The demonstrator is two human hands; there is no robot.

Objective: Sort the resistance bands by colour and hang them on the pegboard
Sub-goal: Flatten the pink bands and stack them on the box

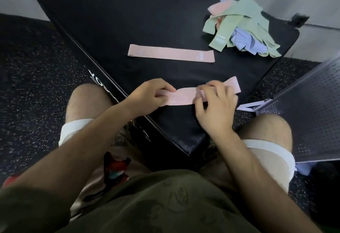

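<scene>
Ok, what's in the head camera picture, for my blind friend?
The left hand and right hand pinch a pink resistance band on a black mat. Another pink band lies beyond, near a pile of green, blue and pink bands; a pegboard sits at right.

No text reads cleanly. White lettering (93, 75) runs along the left side edge of the black mat (128, 21), too blurred to spell out. The flat pink band (171, 53) near the mat's middle bears pale printed patches, and a green band (219, 36) in the heap at the far right corner bears pale marks, none legible. Small dark print on the shorts (120, 141) is likewise unreadable.
</scene>
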